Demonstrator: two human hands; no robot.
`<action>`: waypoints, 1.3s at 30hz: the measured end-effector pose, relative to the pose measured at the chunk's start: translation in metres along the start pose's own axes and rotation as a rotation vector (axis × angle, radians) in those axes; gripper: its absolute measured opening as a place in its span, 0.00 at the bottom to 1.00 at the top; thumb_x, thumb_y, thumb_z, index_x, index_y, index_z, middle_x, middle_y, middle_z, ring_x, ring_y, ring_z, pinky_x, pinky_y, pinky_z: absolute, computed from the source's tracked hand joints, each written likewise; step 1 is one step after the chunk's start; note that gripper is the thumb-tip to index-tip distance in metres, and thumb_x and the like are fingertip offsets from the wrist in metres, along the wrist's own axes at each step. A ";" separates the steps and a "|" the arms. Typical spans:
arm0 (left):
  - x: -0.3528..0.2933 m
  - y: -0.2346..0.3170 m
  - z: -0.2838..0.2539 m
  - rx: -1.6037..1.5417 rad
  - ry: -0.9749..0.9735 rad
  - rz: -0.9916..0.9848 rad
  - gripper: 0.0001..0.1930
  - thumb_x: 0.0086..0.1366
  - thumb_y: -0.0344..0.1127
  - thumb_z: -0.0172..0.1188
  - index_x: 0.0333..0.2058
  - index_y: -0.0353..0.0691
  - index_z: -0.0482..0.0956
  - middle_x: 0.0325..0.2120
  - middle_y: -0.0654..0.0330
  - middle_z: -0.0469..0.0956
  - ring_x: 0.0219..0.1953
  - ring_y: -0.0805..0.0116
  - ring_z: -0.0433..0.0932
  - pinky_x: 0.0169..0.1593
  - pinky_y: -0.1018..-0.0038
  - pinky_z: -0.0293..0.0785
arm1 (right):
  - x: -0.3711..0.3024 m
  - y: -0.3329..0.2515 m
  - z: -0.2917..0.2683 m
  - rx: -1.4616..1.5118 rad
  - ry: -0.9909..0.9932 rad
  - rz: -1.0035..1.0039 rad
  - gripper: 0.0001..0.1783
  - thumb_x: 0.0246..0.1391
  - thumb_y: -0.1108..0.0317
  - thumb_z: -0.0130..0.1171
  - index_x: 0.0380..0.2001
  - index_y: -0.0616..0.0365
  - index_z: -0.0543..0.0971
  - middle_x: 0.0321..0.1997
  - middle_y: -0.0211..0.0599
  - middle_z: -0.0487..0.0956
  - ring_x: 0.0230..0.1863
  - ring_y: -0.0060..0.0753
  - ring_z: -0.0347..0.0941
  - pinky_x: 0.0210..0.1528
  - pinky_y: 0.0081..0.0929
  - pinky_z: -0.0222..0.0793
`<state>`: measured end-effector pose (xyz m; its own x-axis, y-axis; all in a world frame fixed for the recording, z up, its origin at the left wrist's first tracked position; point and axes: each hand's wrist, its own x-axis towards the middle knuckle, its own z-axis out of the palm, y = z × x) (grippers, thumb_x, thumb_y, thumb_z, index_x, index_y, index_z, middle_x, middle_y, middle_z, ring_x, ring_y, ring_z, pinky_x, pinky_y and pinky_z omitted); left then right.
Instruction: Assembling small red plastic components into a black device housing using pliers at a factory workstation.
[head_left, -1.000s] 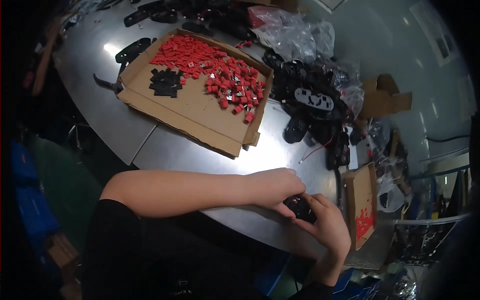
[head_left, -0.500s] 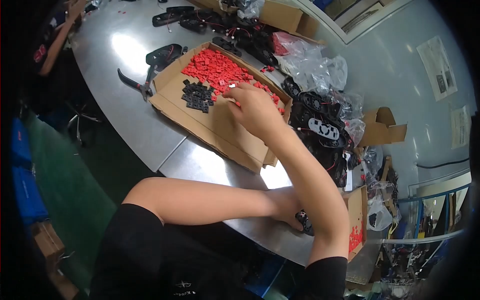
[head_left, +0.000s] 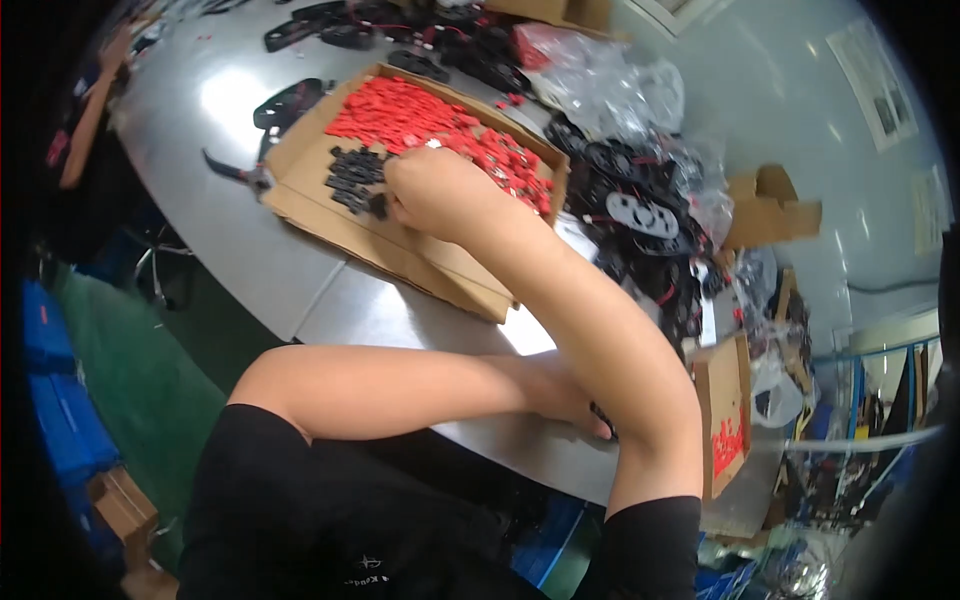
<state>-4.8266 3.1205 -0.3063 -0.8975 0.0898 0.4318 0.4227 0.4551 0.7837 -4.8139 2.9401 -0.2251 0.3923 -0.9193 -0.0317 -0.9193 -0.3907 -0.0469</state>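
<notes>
My right hand (head_left: 430, 188) is over a shallow cardboard tray (head_left: 400, 255), its fingers bent down at the edge of a cluster of small black square pieces (head_left: 352, 175). What its fingertips hold, if anything, is hidden behind the hand. Many small red pieces (head_left: 395, 108) lie heaped along the tray's far side. Lower down, my left hand (head_left: 572, 400) rests at the metal table, closed on a black plastic part (head_left: 602, 412). My right forearm crosses in front and covers much of that hand and part.
Cutting pliers (head_left: 232, 170) lie left of the tray. Black plastic housings with wires (head_left: 630, 200) and clear plastic bags (head_left: 620, 90) crowd the wall side. A second cardboard box (head_left: 728, 410) with red pieces stands at right. Another person's arm (head_left: 88, 120) shows at far left.
My right hand has moved left across the tray, from the red pieces to the black ones, and its fingers have curled. My left hand stays on the black part. The view has shifted slightly.
</notes>
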 end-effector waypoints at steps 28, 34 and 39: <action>0.010 0.030 -0.037 0.063 -0.026 -0.081 0.24 0.48 0.46 0.79 0.38 0.39 0.79 0.31 0.58 0.79 0.38 0.55 0.76 0.44 0.63 0.74 | -0.378 0.036 0.009 0.406 0.256 0.798 0.12 0.51 0.68 0.71 0.35 0.62 0.80 0.34 0.40 0.79 0.35 0.36 0.81 0.40 0.30 0.76; 0.007 0.028 -0.039 0.073 -0.046 -0.101 0.26 0.47 0.44 0.80 0.42 0.41 0.80 0.34 0.58 0.79 0.39 0.55 0.76 0.44 0.63 0.73 | -0.377 0.035 0.008 0.428 0.243 0.803 0.12 0.51 0.67 0.71 0.34 0.62 0.80 0.33 0.40 0.81 0.36 0.36 0.81 0.38 0.30 0.75; 0.008 0.027 -0.037 0.071 -0.040 -0.081 0.26 0.47 0.43 0.80 0.42 0.40 0.80 0.35 0.57 0.79 0.39 0.56 0.76 0.43 0.64 0.73 | -0.384 0.035 0.003 0.496 0.284 0.761 0.14 0.51 0.66 0.72 0.36 0.61 0.80 0.32 0.37 0.81 0.36 0.29 0.80 0.39 0.28 0.75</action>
<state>-4.8174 3.1010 -0.2655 -0.9331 0.0846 0.3494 0.3400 0.5236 0.7812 -4.9968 3.2791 -0.2177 -0.3881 -0.9215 0.0125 -0.7815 0.3219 -0.5344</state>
